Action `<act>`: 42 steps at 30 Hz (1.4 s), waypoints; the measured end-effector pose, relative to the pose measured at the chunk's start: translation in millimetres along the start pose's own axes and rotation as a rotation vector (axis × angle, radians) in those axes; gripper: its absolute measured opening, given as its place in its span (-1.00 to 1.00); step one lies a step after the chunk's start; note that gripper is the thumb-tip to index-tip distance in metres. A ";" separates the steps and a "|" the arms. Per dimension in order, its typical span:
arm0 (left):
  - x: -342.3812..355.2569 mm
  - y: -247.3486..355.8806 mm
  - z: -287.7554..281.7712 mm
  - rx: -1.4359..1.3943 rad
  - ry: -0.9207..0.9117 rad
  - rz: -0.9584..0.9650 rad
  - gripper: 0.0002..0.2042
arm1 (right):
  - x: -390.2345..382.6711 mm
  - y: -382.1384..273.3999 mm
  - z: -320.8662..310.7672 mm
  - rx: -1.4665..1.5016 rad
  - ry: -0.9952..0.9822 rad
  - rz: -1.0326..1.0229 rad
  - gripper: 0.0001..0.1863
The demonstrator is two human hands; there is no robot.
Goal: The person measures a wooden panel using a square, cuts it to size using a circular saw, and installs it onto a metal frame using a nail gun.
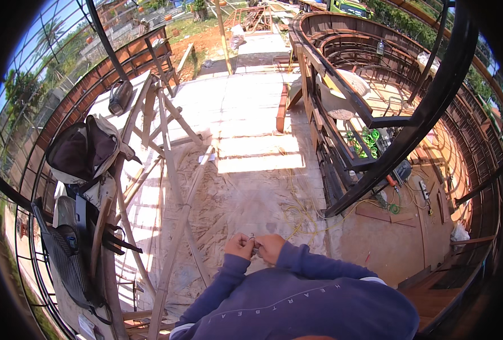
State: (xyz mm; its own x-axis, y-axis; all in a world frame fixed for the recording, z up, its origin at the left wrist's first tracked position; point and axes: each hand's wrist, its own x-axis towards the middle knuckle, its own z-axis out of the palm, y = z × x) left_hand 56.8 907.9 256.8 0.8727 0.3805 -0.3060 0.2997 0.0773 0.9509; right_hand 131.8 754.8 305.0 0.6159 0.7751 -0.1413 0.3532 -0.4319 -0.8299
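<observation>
Both of my hands meet close in front of my chest, at the lower middle of the head view. My left hand (pixel 240 246) is closed, its thumb and fingers pinched toward the right. Against it, my right hand (pixel 269 248) is closed too, with its fingers curled inward. Something small and greyish shows between the fingertips, too small to name. Dark blue sleeves cover both forearms. Beneath the hands lies a dusty, crumpled floor sheet (pixel 251 198).
At left, a wooden trestle (pixel 172 170) stands beside a bench bearing an unzipped bag (pixel 87 147) and a black case (pixel 64 255). A thick black metal frame (pixel 399 141) rises at right. Yellow cord (pixel 297 218), a green coil (pixel 367 141) and an orange-tipped power tool (pixel 392 181) lie around.
</observation>
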 end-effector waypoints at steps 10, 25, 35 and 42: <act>1.5 28.0 18.0 0.626 -0.230 0.523 -0.79 | 13.9 72.9 33.0 -0.124 0.093 0.313 -0.70; 16.7 42.9 18.5 1.053 -0.343 0.583 -0.72 | 77.1 133.1 39.2 0.762 0.764 0.144 -0.61; 8.5 33.0 20.5 0.968 -0.605 0.916 -0.77 | 42.2 43.4 -1.6 -0.651 0.428 0.144 -0.49; 4.7 48.7 35.5 0.898 -0.617 0.783 -0.78 | 34.6 43.9 -30.1 -0.547 0.451 -0.079 -0.47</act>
State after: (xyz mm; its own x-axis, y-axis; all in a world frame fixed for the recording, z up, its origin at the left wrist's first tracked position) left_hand 89.2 880.8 299.9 0.8885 -0.4468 0.1041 -0.4151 -0.6863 0.5972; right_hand 189.8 748.7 279.9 0.7630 0.5988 0.2433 0.6392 -0.6431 -0.4218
